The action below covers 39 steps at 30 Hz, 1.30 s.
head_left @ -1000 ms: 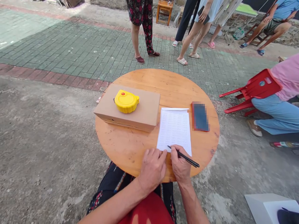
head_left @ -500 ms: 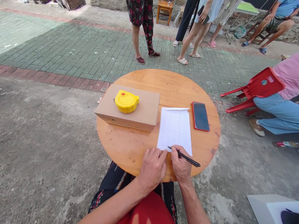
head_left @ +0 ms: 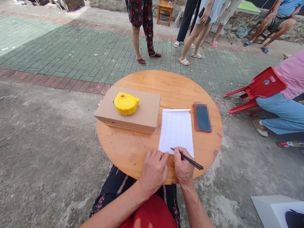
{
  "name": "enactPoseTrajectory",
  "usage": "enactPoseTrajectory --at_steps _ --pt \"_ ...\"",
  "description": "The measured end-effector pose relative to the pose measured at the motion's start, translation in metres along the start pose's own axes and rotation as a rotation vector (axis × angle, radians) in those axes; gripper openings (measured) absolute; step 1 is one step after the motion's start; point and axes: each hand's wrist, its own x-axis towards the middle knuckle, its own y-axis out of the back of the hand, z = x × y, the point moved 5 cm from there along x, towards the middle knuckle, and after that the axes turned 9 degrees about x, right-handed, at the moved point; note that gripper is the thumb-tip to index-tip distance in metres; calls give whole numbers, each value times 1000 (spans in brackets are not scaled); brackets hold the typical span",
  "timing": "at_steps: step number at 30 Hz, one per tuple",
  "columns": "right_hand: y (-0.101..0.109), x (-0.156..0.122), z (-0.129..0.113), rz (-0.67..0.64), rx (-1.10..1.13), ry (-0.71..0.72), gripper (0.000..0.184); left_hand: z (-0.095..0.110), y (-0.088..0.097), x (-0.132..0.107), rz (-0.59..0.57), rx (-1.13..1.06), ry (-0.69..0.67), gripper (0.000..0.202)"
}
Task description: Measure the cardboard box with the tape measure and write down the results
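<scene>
Head view: you look down on a round wooden worktop [head_left: 125, 145] set outdoors, your lap at its near edge.
Right hand [head_left: 184, 166]: your thumb and fingers are closed around a black pen [head_left: 192, 162], gripping it low on the barrel.
Pen: slanting, its tip over the lower part of the paper [head_left: 176, 129] and its back end pointing right; whether the tip touches, you cannot tell.
Left hand [head_left: 155, 169]: palm down, fingers loosely bent and gripping nothing, with the index fingertip at the paper's lower edge, just beside your right hand.
Paper: lying on the worktop in front of both hands, covered in faint rows of marks too small for you to read.
Phone [head_left: 202, 117]: red-edged, blurred into blocks, lying just beside the paper on your right.
Cardboard box [head_left: 149, 109]: lying to your left of the paper, near it.
Yellow tape measure [head_left: 126, 104]: resting on top of the box, its red button showing.
Beyond: people stand on the green paving; to your right a person in pink [head_left: 291, 72] sits on a red chair [head_left: 264, 83].
</scene>
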Motion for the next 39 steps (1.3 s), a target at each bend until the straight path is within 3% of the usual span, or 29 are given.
enactPoseTrajectory --at_steps 20,27,39 --pt "-1 0 -3 -16 -1 19 20 0 1 1 3 8 6 32" --pt "7 -5 10 110 92 -46 26 0 0 -1 -1 17 -2 31" --pt "3 -1 8 69 90 -58 23 0 2 -1 20 5 -42 36"
